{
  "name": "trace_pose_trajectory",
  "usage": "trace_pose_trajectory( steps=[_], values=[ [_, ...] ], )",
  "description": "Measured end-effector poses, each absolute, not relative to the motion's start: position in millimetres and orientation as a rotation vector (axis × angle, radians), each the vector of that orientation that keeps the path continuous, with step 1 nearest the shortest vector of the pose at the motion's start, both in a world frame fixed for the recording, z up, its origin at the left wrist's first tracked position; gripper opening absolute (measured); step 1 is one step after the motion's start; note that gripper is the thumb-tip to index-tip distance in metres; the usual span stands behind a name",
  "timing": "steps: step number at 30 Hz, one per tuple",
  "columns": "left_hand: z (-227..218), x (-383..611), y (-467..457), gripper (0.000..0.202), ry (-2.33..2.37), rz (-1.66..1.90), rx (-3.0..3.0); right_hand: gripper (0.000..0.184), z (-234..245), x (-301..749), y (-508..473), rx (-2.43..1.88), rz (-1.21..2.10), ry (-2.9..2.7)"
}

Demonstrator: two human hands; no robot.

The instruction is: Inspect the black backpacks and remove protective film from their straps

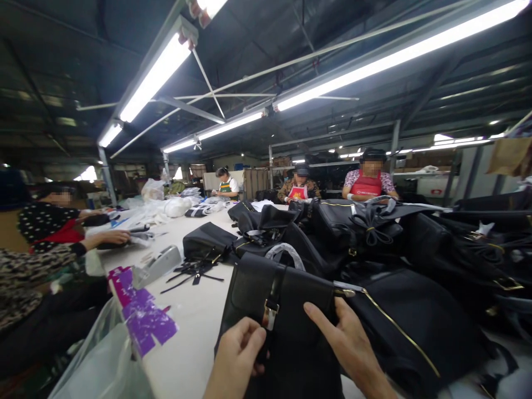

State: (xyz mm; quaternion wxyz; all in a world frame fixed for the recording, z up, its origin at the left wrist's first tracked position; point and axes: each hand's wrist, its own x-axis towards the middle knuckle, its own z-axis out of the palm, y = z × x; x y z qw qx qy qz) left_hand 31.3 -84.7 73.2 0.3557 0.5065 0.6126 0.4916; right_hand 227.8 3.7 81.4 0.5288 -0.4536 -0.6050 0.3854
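A black leather-like bag [291,299] stands upright before me, its flap crossed by a narrow strap [276,285] with a shiny metal buckle [269,315]. Just below the buckle, my left hand [239,354] is closed in a pinch at the strap's lower end; the fingertips hide most of what they hold. My right hand [349,338] grips the bag's right edge, thumb on the front and fingers at the side. A wrapped handle [286,255] arches up behind the top of the bag.
More black bags [407,321] are heaped to the right and behind. A grey tape dispenser [160,265] and purple tape [149,321] are on the white table [187,338] at left. Clear plastic [103,360] hangs at its edge. Several co-workers sit around the table.
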Motion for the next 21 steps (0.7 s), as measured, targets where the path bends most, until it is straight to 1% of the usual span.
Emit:
trace_pose_trajectory(
  steps=[3, 7, 12, 21],
  values=[
    [74, 36, -81, 0.047, 1.383, 1.318, 1.123, 0.048, 82, 230, 5, -1.114, 0.89, -1.469],
    [67, 34, -83, 0.045, 1.21, 1.387, 0.989, 0.047, 83, 231, 4, -1.11, 0.913, -1.446],
    [62, 33, -87, 0.049, 1.186, 1.397, 0.997, 0.048, 85, 229, 3, -1.111, 0.919, -1.419],
    [73, 35, -99, 0.056, 1.252, 1.364, 1.058, 0.058, 84, 228, 5, -1.182, 1.057, -1.35]
  ],
)
